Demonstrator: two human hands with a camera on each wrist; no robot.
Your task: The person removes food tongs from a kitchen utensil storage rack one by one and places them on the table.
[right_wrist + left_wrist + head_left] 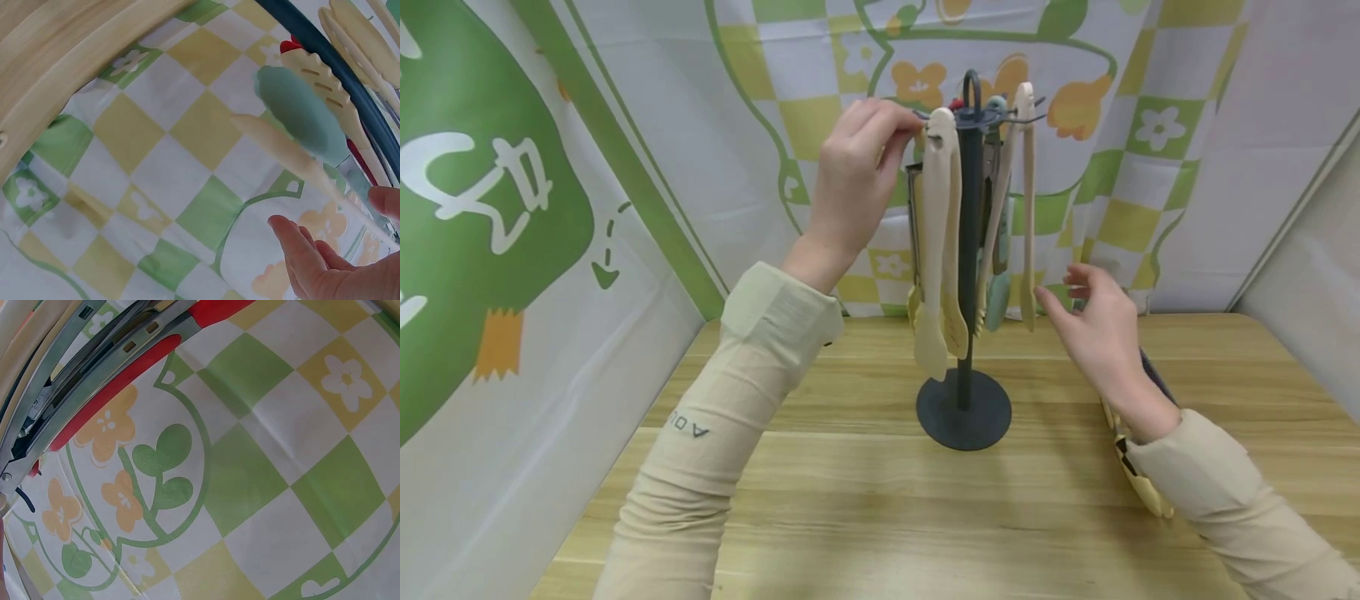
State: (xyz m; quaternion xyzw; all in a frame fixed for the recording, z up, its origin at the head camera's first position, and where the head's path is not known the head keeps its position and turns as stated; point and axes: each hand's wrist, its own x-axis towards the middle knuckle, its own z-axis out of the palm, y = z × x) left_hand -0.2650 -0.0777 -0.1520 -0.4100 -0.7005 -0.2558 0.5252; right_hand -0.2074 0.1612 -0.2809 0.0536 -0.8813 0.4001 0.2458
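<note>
A dark rack (pixel 971 250) stands upright on a round base, with several kitchen tongs hanging from its hooks. My left hand (pixel 859 171) is raised at its top left, thumb and fingertips pinching a hook's end beside the cream tongs (pixel 934 233). Another pair of cream tongs (pixel 1028 208) hangs on the right side. Lower down, my right hand (pixel 1097 329) is near its tips, fingers loosely bent and holding nothing. Teal-tipped tongs (pixel 300 115) and a slotted cream tong head (pixel 322 81) show in the right wrist view. Red-handled metal tongs (pixel 125 387) appear in the left wrist view.
Yellow-tipped tongs (pixel 1146 492) lie on the wooden table (pixel 850 500), partly hidden by my right forearm. A checked, flowered cloth (pixel 805 108) hangs behind the rack. A green and white printed panel (pixel 490 208) stands at the left.
</note>
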